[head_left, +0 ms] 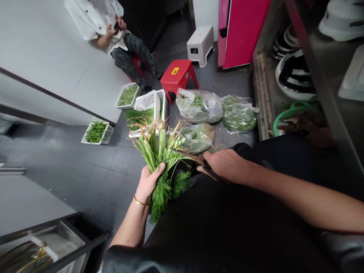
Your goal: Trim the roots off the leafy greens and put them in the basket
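Note:
My left hand is closed around a bunch of green herbs, with the root ends pointing up and away and the feathery leaves hanging toward me. My right hand is closed on dark scissors, whose tip reaches toward the roots of the bunch. A gold bracelet sits on my left wrist.
On the grey floor ahead lie plastic bags of greens, white baskets of greens, a red stool and a white stool. Another person sits at the far wall. A shelf with bowls stands at right.

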Tool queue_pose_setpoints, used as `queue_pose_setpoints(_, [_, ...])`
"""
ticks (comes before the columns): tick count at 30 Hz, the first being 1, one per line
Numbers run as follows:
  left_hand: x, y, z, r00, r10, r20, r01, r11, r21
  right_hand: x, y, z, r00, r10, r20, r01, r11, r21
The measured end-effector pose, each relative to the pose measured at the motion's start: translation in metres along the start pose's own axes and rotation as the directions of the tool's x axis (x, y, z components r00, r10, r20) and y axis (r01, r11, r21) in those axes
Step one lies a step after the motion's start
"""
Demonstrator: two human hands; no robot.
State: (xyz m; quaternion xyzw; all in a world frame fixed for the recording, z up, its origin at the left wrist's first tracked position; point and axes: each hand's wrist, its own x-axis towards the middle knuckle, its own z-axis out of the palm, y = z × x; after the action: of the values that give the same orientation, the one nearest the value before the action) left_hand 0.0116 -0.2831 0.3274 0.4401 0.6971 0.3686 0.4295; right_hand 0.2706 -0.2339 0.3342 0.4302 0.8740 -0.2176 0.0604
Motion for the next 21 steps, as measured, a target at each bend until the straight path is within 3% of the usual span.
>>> queue_pose_setpoints(6, [0.001,-0.001,0.005,1.0,-0.007,-0.029,0.006,0.998,-0.06,0.0,0.001,0.001,1.0,0.015,0.012,-0.015,1.0,-0.014])
queue_pose_setpoints(15, [0.0,-0.008,0.005,0.998,0.063,-0.02,-0.06,0.989,0.135,0.006,0.001,0.006,1.0,0.021,0.013,-0.02,0.999,-0.045])
queue_pose_setpoints(21, [0.002,-0.008,0.008,0.998,-0.06,-0.014,0.058,0.993,-0.104,0.009,0.001,0.017,1.0,0.03,-0.003,-0.03,0.999,-0.031])
